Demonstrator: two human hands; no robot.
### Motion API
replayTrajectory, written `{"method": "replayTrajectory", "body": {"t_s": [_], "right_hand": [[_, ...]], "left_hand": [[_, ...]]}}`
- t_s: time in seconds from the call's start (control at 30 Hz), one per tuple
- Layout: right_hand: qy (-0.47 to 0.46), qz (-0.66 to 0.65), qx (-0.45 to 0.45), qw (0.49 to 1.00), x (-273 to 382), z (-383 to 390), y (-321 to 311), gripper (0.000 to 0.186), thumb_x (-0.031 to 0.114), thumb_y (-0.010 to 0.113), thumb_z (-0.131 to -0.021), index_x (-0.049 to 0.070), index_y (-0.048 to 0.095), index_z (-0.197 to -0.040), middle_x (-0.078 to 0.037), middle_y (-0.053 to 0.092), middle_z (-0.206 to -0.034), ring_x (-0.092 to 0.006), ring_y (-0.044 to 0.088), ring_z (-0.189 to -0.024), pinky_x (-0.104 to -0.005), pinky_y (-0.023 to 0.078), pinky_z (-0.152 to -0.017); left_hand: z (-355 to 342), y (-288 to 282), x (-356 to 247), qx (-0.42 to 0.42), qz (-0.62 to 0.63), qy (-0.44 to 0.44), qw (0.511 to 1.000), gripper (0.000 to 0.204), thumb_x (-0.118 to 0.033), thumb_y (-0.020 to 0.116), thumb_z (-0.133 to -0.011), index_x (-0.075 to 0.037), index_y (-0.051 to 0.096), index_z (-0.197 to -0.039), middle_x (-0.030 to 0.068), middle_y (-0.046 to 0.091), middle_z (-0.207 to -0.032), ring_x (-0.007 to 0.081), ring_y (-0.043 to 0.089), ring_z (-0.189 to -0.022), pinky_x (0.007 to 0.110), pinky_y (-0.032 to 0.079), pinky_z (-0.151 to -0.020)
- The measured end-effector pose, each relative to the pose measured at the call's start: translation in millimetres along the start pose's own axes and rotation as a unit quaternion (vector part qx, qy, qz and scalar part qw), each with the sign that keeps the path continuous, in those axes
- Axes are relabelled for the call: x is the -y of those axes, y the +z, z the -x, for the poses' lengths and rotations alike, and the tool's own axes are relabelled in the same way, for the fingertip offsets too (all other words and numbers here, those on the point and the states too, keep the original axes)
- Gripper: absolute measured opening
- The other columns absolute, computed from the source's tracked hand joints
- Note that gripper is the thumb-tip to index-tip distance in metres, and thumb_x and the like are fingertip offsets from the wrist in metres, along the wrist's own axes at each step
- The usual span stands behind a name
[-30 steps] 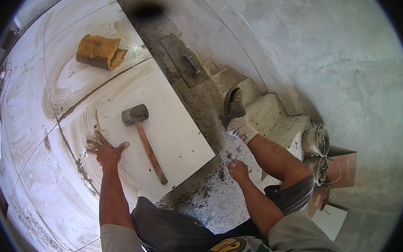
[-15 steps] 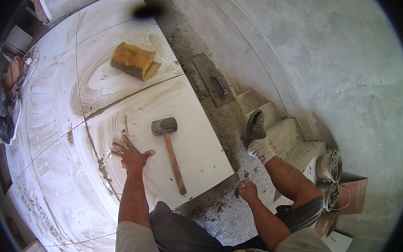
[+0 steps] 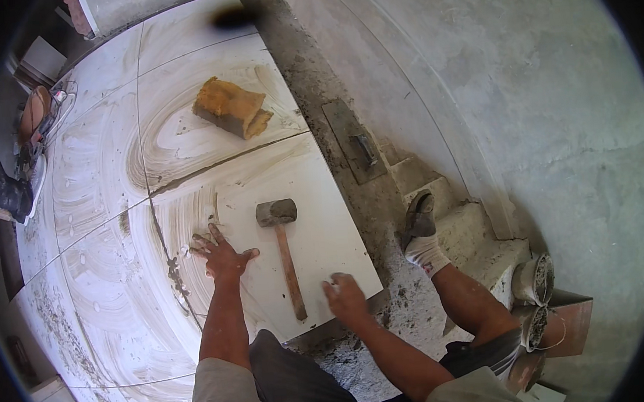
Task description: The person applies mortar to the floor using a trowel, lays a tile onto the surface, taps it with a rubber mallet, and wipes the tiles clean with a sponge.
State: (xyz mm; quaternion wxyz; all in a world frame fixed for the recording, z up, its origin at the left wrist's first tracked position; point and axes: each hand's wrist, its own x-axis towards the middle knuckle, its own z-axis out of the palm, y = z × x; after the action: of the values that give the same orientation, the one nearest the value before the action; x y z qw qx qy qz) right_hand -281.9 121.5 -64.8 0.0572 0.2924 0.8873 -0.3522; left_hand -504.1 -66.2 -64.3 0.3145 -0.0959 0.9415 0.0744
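Palm down, my left hand (image 3: 226, 260) rests on a white floor tile (image 3: 324, 238) with its fingers spread. A rubber mallet (image 3: 287, 258) lies on the same tile, its dark head away from me and its wooden handle toward me. My right hand (image 3: 346, 300) hovers near the tile's front right edge, just right of the handle and apart from it. Its fingers are loosely bent and a little apart, with nothing visible in them. Farther off, a folded yellow-orange sponge or cloth (image 3: 231, 107) sits on the neighbouring tile.
A flat trowel (image 3: 355, 144) lies on the mortar strip beside the wall. To the right are concrete steps (image 3: 460, 229), with my shod foot beside them, then buckets (image 3: 533, 280) and a reddish-brown box (image 3: 569, 322). Another person's leg (image 3: 0, 180) is at the far left. Muddy swirls cover many tiles.
My right hand has moved left and slightly forward from beyond the tile edge toward the mallet handle, its fist loosening. My left hand stays spread on the tile. The view has shifted slightly.
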Motion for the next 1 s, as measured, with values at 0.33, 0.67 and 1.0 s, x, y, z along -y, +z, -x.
{"method": "replayTrajectory", "body": {"t_s": [0.33,0.67,1.0], "right_hand": [[0.045,0.042,0.162,0.985,84,-48,41,0.050,0.038,0.066,-0.083,-0.003,0.053,-0.109,-0.023,0.063,-0.098,-0.0378,0.064,-0.093,-0.0443,0.051,-0.083],[0.207,-0.337,0.204,0.895,71,-52,-9,0.031,0.014,0.063,-0.085,-0.002,0.050,-0.108,-0.009,0.058,-0.073,-0.0147,0.056,-0.052,-0.0305,0.046,-0.045],[0.025,-0.088,-0.016,0.996,67,-63,8,0.035,0.027,0.057,-0.095,-0.001,0.045,-0.114,-0.022,0.063,-0.078,-0.0383,0.064,-0.071,-0.0456,0.051,-0.064]], "left_hand": [[-6,8,6,-0.014,0.031,0.009,0.999,0.141,-0.060,0.086,-0.054,-0.019,-0.004,-0.155,0.0282,-0.010,-0.157,0.0535,-0.010,-0.141,0.066,0.042,-0.095],[-7,6,5,-0.018,0.022,0.003,1.000,0.142,-0.059,0.087,-0.053,-0.018,-0.003,-0.155,0.0285,-0.009,-0.157,0.0515,-0.010,-0.142,0.066,0.043,-0.093],[-5,1,4,0.002,-0.008,0.004,1.000,0.147,-0.070,0.081,-0.051,-0.015,-0.009,-0.153,0.0333,-0.009,-0.154,0.0575,-0.007,-0.140,0.061,0.045,-0.097]]}}
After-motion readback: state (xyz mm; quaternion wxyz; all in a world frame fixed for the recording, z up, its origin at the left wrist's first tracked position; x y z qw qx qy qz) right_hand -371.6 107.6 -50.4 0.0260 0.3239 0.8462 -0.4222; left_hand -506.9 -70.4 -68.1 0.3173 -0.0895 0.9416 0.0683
